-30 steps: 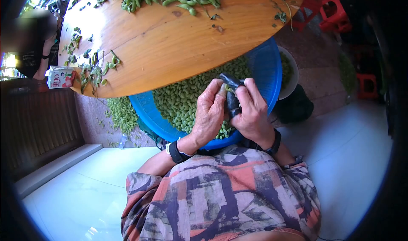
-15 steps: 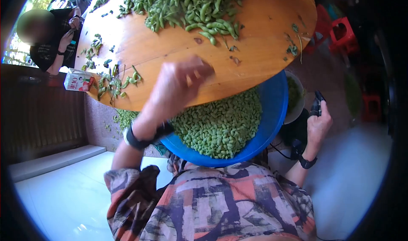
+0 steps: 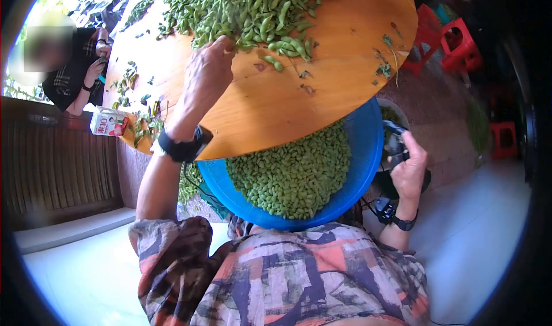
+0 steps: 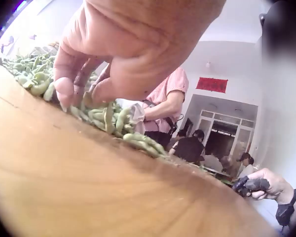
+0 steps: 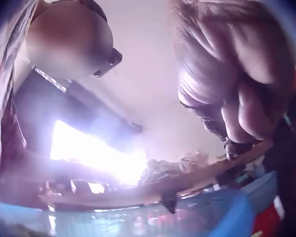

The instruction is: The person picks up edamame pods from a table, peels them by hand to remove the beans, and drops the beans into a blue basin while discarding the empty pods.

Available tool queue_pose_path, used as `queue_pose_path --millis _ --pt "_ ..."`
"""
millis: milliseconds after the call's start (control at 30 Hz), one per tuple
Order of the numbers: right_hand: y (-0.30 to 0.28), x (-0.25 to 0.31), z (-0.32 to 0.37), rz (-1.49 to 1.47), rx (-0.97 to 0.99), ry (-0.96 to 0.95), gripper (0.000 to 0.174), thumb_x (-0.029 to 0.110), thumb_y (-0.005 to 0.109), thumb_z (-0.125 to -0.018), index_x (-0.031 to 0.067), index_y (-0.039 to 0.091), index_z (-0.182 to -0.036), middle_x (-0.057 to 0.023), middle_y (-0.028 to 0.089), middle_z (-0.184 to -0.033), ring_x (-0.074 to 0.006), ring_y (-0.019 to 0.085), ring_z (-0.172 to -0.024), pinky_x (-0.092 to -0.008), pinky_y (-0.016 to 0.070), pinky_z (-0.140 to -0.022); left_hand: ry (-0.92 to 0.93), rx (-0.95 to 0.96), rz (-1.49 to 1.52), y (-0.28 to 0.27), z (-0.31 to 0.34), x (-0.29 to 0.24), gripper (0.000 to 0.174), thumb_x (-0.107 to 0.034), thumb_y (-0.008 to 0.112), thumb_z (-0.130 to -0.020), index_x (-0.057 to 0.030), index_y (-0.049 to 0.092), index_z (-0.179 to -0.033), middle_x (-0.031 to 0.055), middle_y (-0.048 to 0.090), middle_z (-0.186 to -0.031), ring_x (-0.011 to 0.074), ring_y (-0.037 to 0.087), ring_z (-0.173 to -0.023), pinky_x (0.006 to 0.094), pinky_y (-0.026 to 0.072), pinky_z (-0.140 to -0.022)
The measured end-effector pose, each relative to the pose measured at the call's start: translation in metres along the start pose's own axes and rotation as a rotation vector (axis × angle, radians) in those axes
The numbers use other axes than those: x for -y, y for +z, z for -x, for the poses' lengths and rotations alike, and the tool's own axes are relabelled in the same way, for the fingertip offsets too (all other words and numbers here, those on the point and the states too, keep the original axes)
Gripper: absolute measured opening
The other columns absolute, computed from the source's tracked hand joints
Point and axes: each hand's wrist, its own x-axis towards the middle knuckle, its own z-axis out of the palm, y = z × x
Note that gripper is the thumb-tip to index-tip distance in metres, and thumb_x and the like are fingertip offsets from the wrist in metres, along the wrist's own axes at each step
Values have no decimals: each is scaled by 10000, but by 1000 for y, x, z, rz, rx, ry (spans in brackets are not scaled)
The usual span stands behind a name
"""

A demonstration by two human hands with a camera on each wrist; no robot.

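At the near edge of a heap of green edamame pods (image 3: 247,9) on the wooden table, my left hand (image 3: 210,67) reaches down with bent fingers. In the left wrist view, its thumb and fingers (image 4: 64,88) curl round pods at the heap's edge. My right hand (image 3: 411,168) hangs over the right side of the blue basin, with black covers (image 4: 254,185) on its thumb and forefinger. Its other fingers are loosely curled, and no pod shows in them. Shelled green beans (image 3: 293,176) fill much of the blue basin (image 3: 368,153) in front of my lap.
The wooden table (image 3: 276,107) overhangs the basin's far side. A drink carton (image 3: 109,123) and leafy scraps lie at its left edge. A pale bowl (image 3: 397,110) stands right of the basin, with red stools (image 3: 460,47) beyond. Another person (image 3: 72,67) sits at the left.
Both hands were together over the basin a second ago. My left hand has since moved forward across the table to the pods, while my right hand has moved out to the right.
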Motion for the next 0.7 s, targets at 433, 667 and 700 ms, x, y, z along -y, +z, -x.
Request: queue_pose_path --millis 433,667,700 --pt "57 54 2 -1050 698 293 229 200 568 -939 -10 586 -1027 41 490 -645 -15 439 -542 -182 356 -472 -465 392 1542 25 133 -96 109 -91 621 -937 9 600 -900 32 597 -666 92 512 -522 221 392 -470" --pt "59 41 10 -986 654 251 215 220 583 -927 6 596 -952 39 503 -640 -16 450 -544 -182 363 -476 -254 209 1213 36 146 -104 117 -82 645 -922 12 591 -878 28 594 -650 76 522 -524 209 397 -475" --pt "59 39 12 -906 591 142 206 216 576 -928 12 602 -934 40 510 -635 -15 458 -545 -185 365 -476 -255 210 1213 34 146 -103 117 -82 645 -922 12 591 -878 28 594 -650 76 522 -524 209 397 -475"
